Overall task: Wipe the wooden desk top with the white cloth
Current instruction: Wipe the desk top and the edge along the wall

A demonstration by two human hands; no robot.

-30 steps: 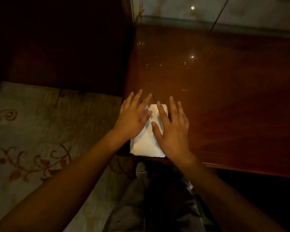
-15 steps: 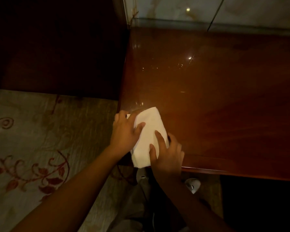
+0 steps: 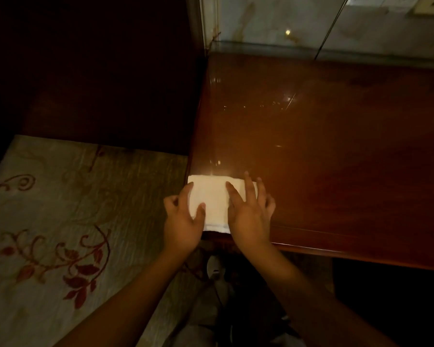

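A: What is the biggest thing here?

B: The glossy reddish-brown wooden counter [image 3: 336, 151]. It fills the right half of the view, and its back edge meets a pale wall panel [image 3: 273, 18]. To its left lies a pale rug with a red leaf pattern [image 3: 60, 221] on the floor.

A: And where is the cloth?

B: The folded white cloth [image 3: 214, 196] lies flat on the near left corner of the counter. Its left edge is just at the counter's side edge, and its near edge is close to the front rim.

A: How do the hands hold it?

B: The left hand [image 3: 183, 221] pinches the cloth's left side, with the thumb on top and the other fingers curled at the edge. The right hand [image 3: 251, 211] rests on the right part, its fingers [image 3: 248, 186] spread and flat, pressing down.

A: How should the wiping be done well?

B: I think nearly all the surface is not wiped yet. It is better to keep the cloth folded flat, press evenly with the palm, and make long overlapping strokes from this corner toward the far right. A light pressure near the edge will stop the cloth from slipping off the counter.
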